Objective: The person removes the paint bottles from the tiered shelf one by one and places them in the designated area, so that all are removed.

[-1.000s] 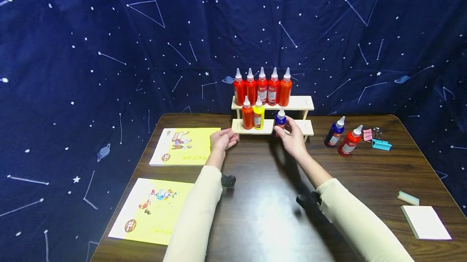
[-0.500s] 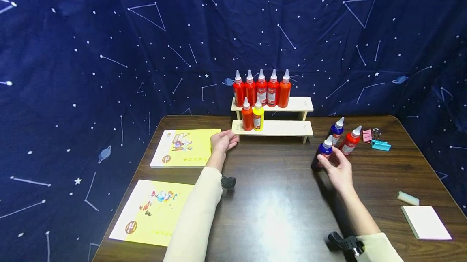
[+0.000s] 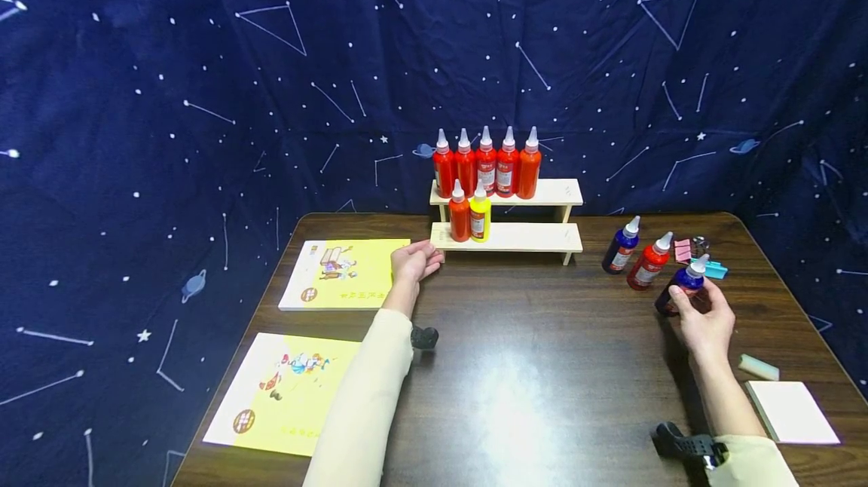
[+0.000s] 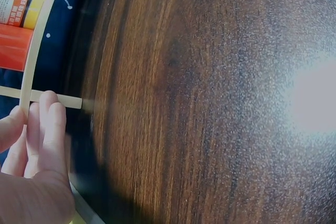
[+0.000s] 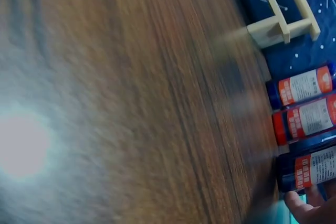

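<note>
My right hand [image 3: 707, 325] holds a dark blue squeeze bottle [image 3: 680, 292] with a pointed clear cap, upright at the right of the table. Just left of it stand a red bottle [image 3: 649, 264] and another blue bottle [image 3: 620, 249]. At the left end of the two-tier wooden rack [image 3: 529, 237], my left hand [image 3: 412, 264] pinches the lower board, thumb on one side and fingers on the other in the left wrist view. That lower board carries an orange-red bottle [image 3: 459, 217] and a yellow bottle [image 3: 480, 218]. Several red and orange bottles [image 3: 486, 170] line the upper board.
Two yellow-covered books [image 3: 366, 272] lie at the left. Pink clips [image 3: 683, 250] and a turquoise clip [image 3: 716, 270] are behind the held bottle. A pale cylinder [image 3: 759, 368] and a white square pad [image 3: 793, 413] lie front right. A starry blue cloth [image 3: 380, 65] hangs behind.
My right hand has carried the blue bottle from the rack's lower board rightward, past the other blue bottle and the red one. My left hand has stayed at the rack's end.
</note>
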The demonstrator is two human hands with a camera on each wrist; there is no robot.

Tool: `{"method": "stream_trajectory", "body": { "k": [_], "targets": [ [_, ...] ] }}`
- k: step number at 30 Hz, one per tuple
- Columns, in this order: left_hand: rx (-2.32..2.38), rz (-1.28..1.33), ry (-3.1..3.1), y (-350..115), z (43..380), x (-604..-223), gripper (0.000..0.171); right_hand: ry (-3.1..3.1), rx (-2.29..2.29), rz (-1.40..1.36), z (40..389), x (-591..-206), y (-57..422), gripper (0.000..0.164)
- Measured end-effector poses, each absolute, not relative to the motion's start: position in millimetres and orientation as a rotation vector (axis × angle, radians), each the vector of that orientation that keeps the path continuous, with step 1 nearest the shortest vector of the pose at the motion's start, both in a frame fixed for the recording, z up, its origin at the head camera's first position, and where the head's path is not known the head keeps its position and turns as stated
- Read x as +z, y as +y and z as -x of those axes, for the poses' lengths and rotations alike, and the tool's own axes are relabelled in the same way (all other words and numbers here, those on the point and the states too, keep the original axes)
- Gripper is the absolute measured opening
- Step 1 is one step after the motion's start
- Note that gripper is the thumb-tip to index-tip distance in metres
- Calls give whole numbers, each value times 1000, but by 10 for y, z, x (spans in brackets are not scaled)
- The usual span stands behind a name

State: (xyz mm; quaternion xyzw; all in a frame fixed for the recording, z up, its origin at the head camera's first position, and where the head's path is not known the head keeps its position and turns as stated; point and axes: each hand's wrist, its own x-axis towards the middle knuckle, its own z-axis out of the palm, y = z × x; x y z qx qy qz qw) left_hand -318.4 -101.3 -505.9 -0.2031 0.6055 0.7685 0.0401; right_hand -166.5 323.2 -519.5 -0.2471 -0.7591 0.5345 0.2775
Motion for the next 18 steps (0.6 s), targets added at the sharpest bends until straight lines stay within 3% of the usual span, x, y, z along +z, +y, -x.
{"method": "stream_trajectory", "body": {
  "k": [18],
  "targets": [
    [2341,617,1874,-1010,3183,-5063,27,-2115,1415,668,1722,-5144,3245,54]
  ]
}}
